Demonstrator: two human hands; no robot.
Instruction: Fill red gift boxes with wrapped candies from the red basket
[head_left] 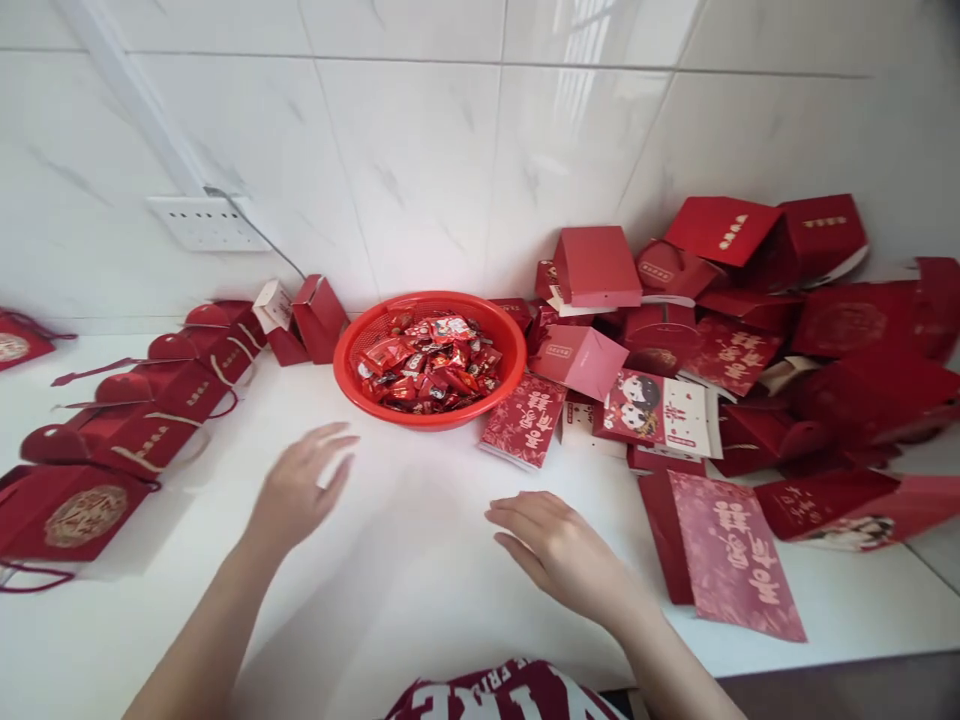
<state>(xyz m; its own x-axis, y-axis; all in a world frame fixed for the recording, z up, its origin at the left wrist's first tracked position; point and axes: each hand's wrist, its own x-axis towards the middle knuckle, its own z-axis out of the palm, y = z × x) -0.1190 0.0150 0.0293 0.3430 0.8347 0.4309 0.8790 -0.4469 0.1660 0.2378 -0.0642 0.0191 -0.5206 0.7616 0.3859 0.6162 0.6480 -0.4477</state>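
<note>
My left hand (300, 488) hovers over the white counter with fingers spread, holding nothing, a short way in front of the red basket (352, 370). The basket is filled with red-wrapped candies (429, 368). My right hand (555, 552) lies low over the counter, fingers stretched out toward the left, empty. Its nearest things are a flat red patterned box (523, 420) behind it and a larger flat pink-red box (731, 555) to its right.
A row of assembled red gift boxes with cord handles (142, 425) lines the left side. A big heap of unfolded and folded red boxes (750, 330) fills the right back corner. A power strip (206, 222) hangs on the tiled wall. The counter's front edge is near my body.
</note>
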